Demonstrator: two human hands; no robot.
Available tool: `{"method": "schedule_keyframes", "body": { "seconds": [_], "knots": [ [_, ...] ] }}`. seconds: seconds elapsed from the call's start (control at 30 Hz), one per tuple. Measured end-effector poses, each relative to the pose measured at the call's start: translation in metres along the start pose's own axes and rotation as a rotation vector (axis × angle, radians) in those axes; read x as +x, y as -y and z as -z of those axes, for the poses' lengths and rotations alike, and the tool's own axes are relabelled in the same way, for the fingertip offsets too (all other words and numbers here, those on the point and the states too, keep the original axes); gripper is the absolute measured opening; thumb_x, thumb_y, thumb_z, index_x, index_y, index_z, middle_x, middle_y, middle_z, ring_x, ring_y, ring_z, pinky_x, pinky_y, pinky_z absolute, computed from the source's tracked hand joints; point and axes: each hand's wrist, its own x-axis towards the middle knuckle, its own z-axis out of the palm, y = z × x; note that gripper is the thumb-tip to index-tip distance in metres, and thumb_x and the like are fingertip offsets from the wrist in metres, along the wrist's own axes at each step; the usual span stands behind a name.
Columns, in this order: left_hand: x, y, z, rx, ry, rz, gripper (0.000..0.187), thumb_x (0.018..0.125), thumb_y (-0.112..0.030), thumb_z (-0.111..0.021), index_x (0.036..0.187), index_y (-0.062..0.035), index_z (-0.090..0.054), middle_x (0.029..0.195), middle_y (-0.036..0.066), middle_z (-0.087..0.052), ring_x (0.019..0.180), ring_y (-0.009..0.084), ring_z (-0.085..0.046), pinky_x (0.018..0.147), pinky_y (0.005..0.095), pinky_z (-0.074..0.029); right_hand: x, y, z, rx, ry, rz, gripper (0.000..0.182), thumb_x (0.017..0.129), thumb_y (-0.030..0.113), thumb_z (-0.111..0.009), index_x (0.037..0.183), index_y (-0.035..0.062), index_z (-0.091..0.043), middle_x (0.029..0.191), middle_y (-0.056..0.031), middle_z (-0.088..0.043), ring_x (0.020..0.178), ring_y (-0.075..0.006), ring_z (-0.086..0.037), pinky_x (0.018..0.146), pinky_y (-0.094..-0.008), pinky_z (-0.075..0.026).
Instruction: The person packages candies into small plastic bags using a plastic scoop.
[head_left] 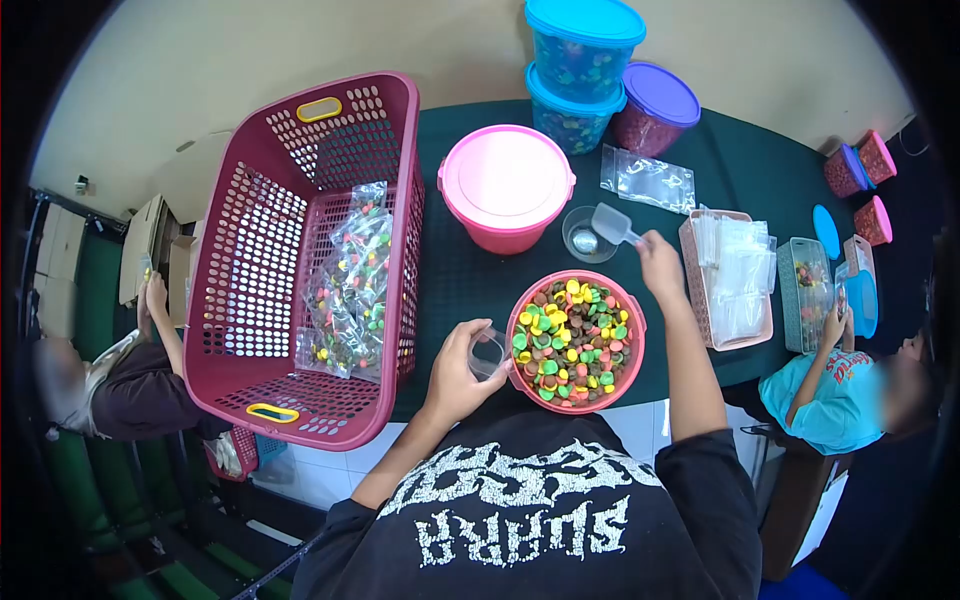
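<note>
My left hand (463,372) is wrapped round a small clear plastic cup (488,352), at the left rim of a pink tub (640,350). Colourful candies (570,335) in yellow, green, pink and brown fill that tub. In my right hand (659,268) is the handle of a translucent plastic scoop (613,224). Its blade is over the right side of a clear round bowl (578,246), which has something shiny at its bottom. I cannot make out anything on the scoop. Behind the bowl's left side stands a lidded pink tub (505,190).
A large maroon basket (400,300) at left holds several filled candy bags (350,290). Blue-lidded tubs (580,60) and a purple-lidded tub (655,110) stand behind. A tray of clear bags (740,270) is at right. Two other people work at the sides.
</note>
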Motion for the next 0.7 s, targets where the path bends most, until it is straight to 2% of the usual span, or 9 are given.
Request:
{"method": "schedule_keyframes", "body": {
  "seconds": [0.03,0.17,0.23,0.33,0.4,0.47,0.57,0.63,0.7],
  "knots": [
    [0.000,0.001,0.000,-0.003,0.004,0.003,0.056,0.072,-0.014,-0.074,0.120,-0.0015,-0.048,0.103,0.012,-0.057,0.099,0.0225,-0.057,0.089,0.0350,-0.045,-0.012,0.006,0.016,0.029,-0.060,0.022,0.022,0.091,0.023,-0.055,0.095,0.0020,-0.058,0.088,-0.0211,-0.064,0.086,-0.0408,-0.061,0.073,-0.0473,-0.047],
    [0.001,0.010,-0.007,0.021,0.004,0.024,0.056,0.071,-0.018,-0.076,0.117,0.0000,-0.050,0.104,0.013,-0.059,0.099,0.0250,-0.059,0.088,0.0355,-0.047,-0.079,0.055,0.097,0.156,0.032,0.023,0.025,0.091,0.024,-0.056,0.090,-0.0002,-0.059,0.078,-0.0202,-0.062,0.075,-0.0386,-0.060,0.065,-0.0438,-0.045],
    [0.003,0.016,-0.011,0.010,0.020,0.038,0.056,0.072,-0.018,-0.076,0.118,0.0002,-0.050,0.105,0.013,-0.059,0.099,0.0250,-0.060,0.088,0.0355,-0.047,-0.108,0.071,0.112,0.083,0.174,0.067,0.026,0.089,0.026,-0.058,0.085,0.0004,-0.061,0.076,-0.0196,-0.062,0.073,-0.0371,-0.061,0.064,-0.0434,-0.045],
    [0.007,0.021,-0.017,0.002,0.050,0.082,0.055,0.074,-0.019,-0.075,0.118,0.0010,-0.049,0.106,0.014,-0.059,0.097,0.0242,-0.060,0.086,0.0345,-0.047,-0.135,0.082,0.112,-0.187,0.242,0.118,0.027,0.083,0.030,-0.063,0.080,0.0036,-0.063,0.073,-0.0170,-0.063,0.071,-0.0350,-0.061,0.062,-0.0441,-0.046],
    [0.011,0.022,-0.017,-0.178,0.152,0.214,0.052,0.078,-0.019,-0.073,0.118,0.0022,-0.049,0.103,0.014,-0.061,0.094,0.0205,-0.061,0.084,0.0322,-0.048,-0.147,0.090,0.113,-0.205,0.268,0.081,0.027,0.083,0.031,-0.063,0.079,0.0038,-0.063,0.072,-0.0163,-0.062,0.070,-0.0350,-0.061,0.062,-0.0441,-0.046],
    [0.012,0.026,-0.020,-0.270,0.155,0.228,0.050,0.079,-0.017,-0.073,0.118,0.0025,-0.049,0.101,0.013,-0.061,0.093,0.0181,-0.061,0.083,0.0309,-0.048,-0.156,0.091,0.111,-0.243,0.294,0.049,0.027,0.082,0.031,-0.063,0.077,0.0041,-0.064,0.069,-0.0154,-0.062,0.068,-0.0346,-0.061,0.061,-0.0434,-0.046],
    [0.010,0.034,-0.026,-0.452,0.148,0.245,0.046,0.080,-0.014,-0.071,0.117,0.0027,-0.049,0.098,0.011,-0.062,0.091,0.0145,-0.060,0.082,0.0289,-0.048,-0.166,0.089,0.102,-0.163,0.276,-0.023,0.026,0.082,0.031,-0.063,0.078,0.0046,-0.065,0.069,-0.0160,-0.063,0.069,-0.0342,-0.061,0.061,-0.0430,-0.046],
    [0.008,0.034,-0.027,-0.549,0.143,0.244,0.045,0.081,-0.013,-0.071,0.117,0.0026,-0.049,0.096,0.009,-0.062,0.090,0.0132,-0.060,0.081,0.0282,-0.048,-0.174,0.074,0.084,-0.097,0.218,-0.031,0.031,0.084,0.032,-0.062,0.077,0.0017,-0.063,0.064,-0.0181,-0.058,0.062,-0.0345,-0.059,0.058,-0.0412,-0.043],
    [0.004,0.027,-0.026,-0.592,0.174,0.165,0.044,0.081,-0.011,-0.071,0.117,0.0021,-0.049,0.096,0.008,-0.062,0.090,0.0130,-0.060,0.081,0.0275,-0.048,-0.182,0.064,0.069,0.078,0.208,-0.128,0.033,0.085,0.033,-0.063,0.077,0.0005,-0.063,0.065,-0.0179,-0.058,0.060,-0.0319,-0.058,0.058,-0.0395,-0.043]
  ]
}}
